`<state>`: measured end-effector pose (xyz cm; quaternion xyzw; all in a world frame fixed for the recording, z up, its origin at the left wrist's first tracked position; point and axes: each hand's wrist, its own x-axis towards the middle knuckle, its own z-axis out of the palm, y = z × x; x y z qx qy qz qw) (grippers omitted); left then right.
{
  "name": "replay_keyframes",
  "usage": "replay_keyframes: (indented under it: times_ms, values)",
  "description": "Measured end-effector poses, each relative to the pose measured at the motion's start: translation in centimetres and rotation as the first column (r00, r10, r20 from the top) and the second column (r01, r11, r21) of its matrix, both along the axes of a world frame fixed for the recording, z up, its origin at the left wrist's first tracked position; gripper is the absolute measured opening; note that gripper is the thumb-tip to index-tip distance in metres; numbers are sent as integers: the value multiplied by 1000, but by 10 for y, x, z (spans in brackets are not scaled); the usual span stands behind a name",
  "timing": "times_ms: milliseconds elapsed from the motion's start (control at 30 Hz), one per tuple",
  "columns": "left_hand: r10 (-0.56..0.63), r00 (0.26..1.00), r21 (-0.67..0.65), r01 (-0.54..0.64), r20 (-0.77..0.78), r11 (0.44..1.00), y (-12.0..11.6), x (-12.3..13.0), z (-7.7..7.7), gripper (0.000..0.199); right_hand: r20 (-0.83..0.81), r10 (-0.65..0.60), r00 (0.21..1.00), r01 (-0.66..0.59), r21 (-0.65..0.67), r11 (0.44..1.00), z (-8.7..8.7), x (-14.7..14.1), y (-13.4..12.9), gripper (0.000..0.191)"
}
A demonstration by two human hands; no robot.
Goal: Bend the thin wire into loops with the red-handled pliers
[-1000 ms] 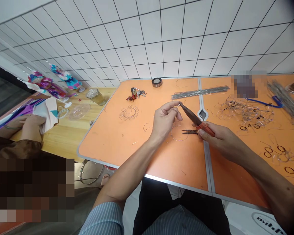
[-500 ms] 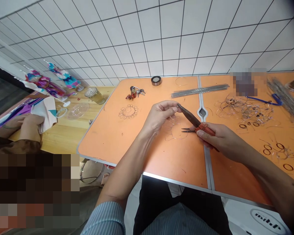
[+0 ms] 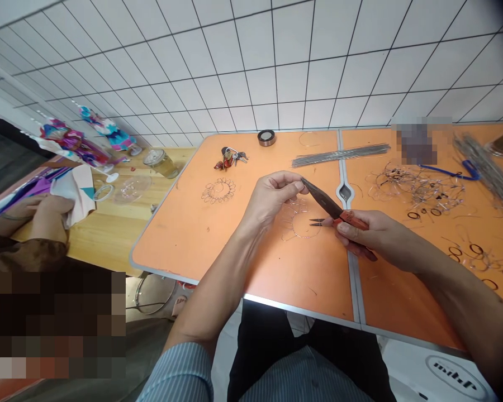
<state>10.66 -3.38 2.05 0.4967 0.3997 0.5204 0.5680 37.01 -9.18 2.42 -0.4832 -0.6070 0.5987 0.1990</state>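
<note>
My right hand (image 3: pixel 366 234) is wrapped round a pair of red-handled pliers (image 3: pixel 324 200), whose long dark jaws point up and left. Their tip meets the fingertips of my left hand (image 3: pixel 272 195). Those fingers are pinched on a thin wire ring (image 3: pixel 293 223) with fine loops, which shows below them against the orange table. What lies exactly between jaws and fingertips is too small to make out. Beside my right fingers appear the slim dark tips of a second tool (image 3: pixel 317 222); whether it is held or lying there I cannot tell.
A looped wire ring (image 3: pixel 218 191), keys (image 3: pixel 233 158) and a tape roll (image 3: pixel 266 138) lie on the orange table (image 3: pixel 180 229). Straight wires (image 3: pixel 339 155) and tangled wire (image 3: pixel 419 187) are farther right. Left, another person's hands (image 3: pixel 50 215) rest on cloth near a jar (image 3: pixel 161 163).
</note>
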Motion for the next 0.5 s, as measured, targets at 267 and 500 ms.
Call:
replay_keyframes:
  times_ms: [267, 500]
  values:
    - [98, 994, -3, -99, -49, 995, -6, 9, 3, 9, 103, -14, 995, -6, 187, 982, -13, 2, 6, 49]
    - [143, 989, 1, -143, -49, 990, -6, 13, -1, 7, 274, -94, 957, 5, 310, 951, -14, -1, 8, 42]
